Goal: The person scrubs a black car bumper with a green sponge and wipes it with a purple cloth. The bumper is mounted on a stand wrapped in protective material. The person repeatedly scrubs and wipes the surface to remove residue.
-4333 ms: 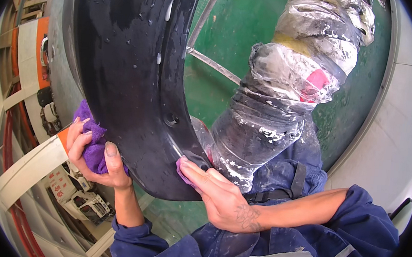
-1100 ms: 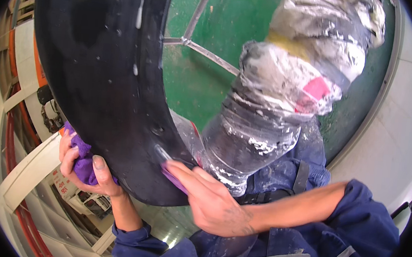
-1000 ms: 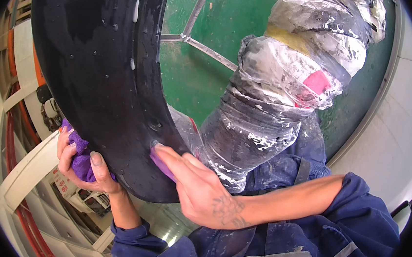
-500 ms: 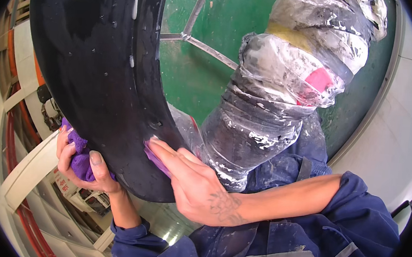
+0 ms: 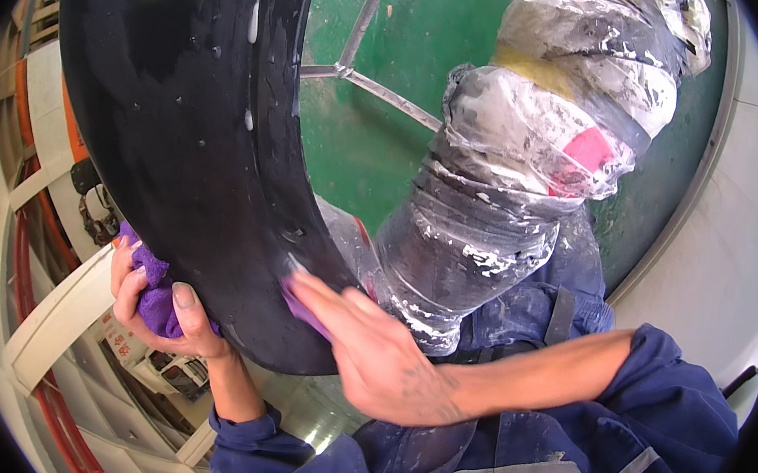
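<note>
A long, curved black panel (image 5: pixel 187 166), glossy and beaded with water, runs from the upper left down toward me. My right hand (image 5: pixel 374 349) lies over its lower inner part, fingers together, pressing a thin purple sheet (image 5: pixel 305 311) against the surface; most of the sheet is under the fingers. At the panel's lower left edge, my left hand (image 5: pixel 170 308) grips a bunched purple cloth (image 5: pixel 158 294). The left thumb is close to the panel's edge.
A thick form wrapped in stained plastic (image 5: pixel 500 193) rises beside my blue trousers on the right. Thin metal bars (image 5: pixel 391 98) meet above the green floor (image 5: pixel 349 162) beyond the panel. Red pipes (image 5: pixel 29 269) and pale beams (image 5: pixel 56 316) fill the left side.
My right hand has slid slightly right and down over the panel with the purple sheet. My left hand keeps its hold on the cloth. The whole view has shifted a little.
</note>
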{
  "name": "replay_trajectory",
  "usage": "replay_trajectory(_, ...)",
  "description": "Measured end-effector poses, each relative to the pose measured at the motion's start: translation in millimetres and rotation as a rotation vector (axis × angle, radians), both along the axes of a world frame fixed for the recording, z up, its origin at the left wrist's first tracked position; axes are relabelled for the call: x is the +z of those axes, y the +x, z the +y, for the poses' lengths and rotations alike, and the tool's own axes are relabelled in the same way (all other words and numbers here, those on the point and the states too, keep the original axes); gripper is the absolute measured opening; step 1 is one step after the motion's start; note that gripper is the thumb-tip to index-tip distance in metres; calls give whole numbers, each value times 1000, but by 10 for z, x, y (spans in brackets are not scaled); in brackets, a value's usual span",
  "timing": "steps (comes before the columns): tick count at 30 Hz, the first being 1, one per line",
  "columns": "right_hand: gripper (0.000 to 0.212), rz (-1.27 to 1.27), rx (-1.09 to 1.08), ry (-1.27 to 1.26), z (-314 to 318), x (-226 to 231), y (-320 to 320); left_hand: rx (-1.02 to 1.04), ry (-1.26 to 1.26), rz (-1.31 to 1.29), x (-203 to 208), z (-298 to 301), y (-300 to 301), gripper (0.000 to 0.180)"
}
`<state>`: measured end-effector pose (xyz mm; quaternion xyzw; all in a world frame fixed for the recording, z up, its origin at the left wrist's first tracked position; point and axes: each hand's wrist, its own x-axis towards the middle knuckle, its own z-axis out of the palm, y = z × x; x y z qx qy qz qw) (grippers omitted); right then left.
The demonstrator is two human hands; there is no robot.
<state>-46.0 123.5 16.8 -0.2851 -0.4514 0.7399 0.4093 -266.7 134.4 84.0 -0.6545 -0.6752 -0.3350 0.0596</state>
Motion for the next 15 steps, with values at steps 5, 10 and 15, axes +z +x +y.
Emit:
replay_trajectory(5, 71, 2, 95, 9, -83, -52, 216, -1, 15, 1, -32, 15, 6, 45)
replay_trajectory(10, 71, -9, -18, 85, 41, -43, 5, 14, 25, 10, -39, 25, -1, 43)
replay_trajectory(15, 66, -10, 32, 67, -23, -49, 128, -3, 15, 4, -49, 42, 17, 44)
